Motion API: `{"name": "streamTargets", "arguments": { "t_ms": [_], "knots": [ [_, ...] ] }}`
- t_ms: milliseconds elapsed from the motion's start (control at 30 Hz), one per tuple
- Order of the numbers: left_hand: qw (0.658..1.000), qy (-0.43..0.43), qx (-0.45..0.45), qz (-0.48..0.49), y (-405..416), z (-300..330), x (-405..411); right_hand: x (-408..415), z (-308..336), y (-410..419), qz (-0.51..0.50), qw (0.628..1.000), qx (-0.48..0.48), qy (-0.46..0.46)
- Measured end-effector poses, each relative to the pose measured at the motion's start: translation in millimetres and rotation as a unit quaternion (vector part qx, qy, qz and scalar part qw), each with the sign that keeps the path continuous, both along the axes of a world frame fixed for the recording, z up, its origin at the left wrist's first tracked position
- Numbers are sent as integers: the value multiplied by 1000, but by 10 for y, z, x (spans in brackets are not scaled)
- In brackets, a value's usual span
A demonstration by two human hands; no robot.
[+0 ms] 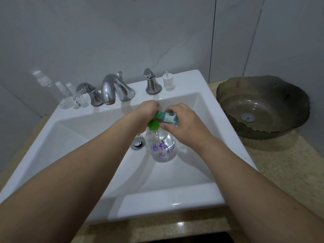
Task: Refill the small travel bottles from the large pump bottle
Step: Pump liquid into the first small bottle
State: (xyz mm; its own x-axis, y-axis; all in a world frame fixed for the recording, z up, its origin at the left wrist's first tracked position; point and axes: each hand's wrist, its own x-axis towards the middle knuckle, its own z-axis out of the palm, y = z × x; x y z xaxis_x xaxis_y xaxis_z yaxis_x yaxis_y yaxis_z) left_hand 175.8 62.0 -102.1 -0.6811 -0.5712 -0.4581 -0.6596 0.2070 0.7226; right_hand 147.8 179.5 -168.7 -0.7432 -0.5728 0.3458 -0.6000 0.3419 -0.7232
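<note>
Right fingers: curled round a small travel bottle (169,118), which the right hand (184,127) holds tilted, its open neck turned down and left toward the green pump head (154,124).
Left fingers: bent down over the green pump head; the back of the left hand (146,114) hides their tips, so whether they press the top or grip the neck cannot be told.
Travel bottle: clear, with a pale blue-green liquid pooled along its lower side; already partly filled, by the look of it.
Pump bottle: the large clear bottle (162,147), marked in purple handwriting, stands inside the white sink (175,195), just beside the drain plug (138,142).
Step in hand: most likely pumping liquid into the small bottle.
Doing it well: keep the spout inside the small neck, press slowly and fully, and hold the small bottle less steeply tilted so nothing runs back out.
Risk: a quick stroke may squirt past the narrow opening; the basin below would catch it.
Waiting: more small clear bottles (70,95) stand on the sink ledge left of the tap (109,90); a loose cap (168,82) sits by the right tap handle (152,82).
Beyond: a dark bowl (263,106) rests on the counter.
</note>
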Motion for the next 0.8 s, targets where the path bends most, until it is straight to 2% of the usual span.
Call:
{"name": "streamTargets", "arguments": {
  "t_ms": [167, 567, 800],
  "knots": [
    [1000, 4, 27, 4, -36, 65, -21, -2, 2, -18, -4, 1000, -27, 11],
    [999, 36, -7, 0, 4, -15, -37, -11, 3, -3, -3, 1000, -6, 5],
    [1000, 3, -19, 9, 52, 38, 12, -17, -19, 2, -1, 1000, 12, 0]
  ]
}}
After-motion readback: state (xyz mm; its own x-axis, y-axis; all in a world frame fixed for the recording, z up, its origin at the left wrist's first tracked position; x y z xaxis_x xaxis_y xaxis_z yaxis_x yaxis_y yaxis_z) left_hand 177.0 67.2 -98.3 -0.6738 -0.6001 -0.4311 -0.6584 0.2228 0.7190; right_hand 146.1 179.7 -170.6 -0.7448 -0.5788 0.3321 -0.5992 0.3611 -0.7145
